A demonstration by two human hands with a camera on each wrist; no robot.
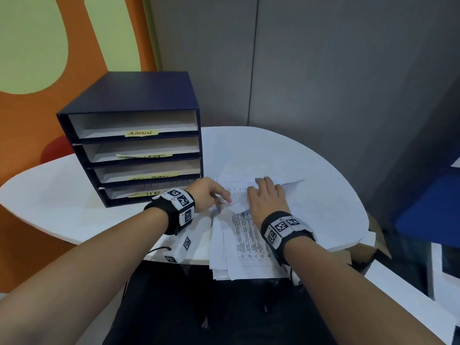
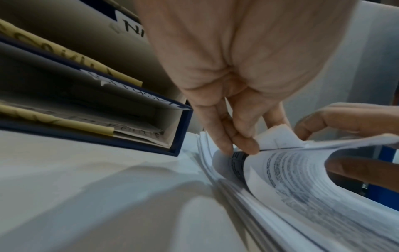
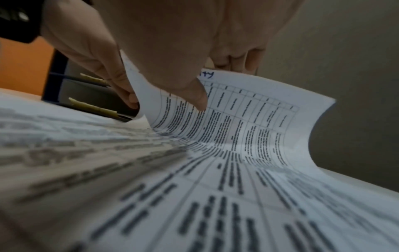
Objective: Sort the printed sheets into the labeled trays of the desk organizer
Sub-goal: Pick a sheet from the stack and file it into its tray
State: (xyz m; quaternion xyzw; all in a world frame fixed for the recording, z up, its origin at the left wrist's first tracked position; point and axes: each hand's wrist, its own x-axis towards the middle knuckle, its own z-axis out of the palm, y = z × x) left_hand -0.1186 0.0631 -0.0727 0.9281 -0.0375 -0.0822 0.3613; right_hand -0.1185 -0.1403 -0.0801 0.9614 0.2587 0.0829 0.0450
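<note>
White table (image 1: 286, 150) w/ navy organizer (image 1: 139, 95) beside printed sheets (image 1: 249, 242).

Your bare forearms each wear a black wrist strap (image 1: 171, 215) carrying white blocks printed with black square marker codes (image 1: 281, 226).

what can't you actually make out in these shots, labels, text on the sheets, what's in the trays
- Tray labels on the desk organizer: the head view reads only ADMIN; the left hand partly covers the bottom label, the middle two are too small.
- Print on the top sheet: blurred in both wrist views; the handwritten word's start hides behind the right hand.
- Tray contents: the tray fronts hide all but paper edges in the lowest tray.
- How many sheets the stack holds.
</note>
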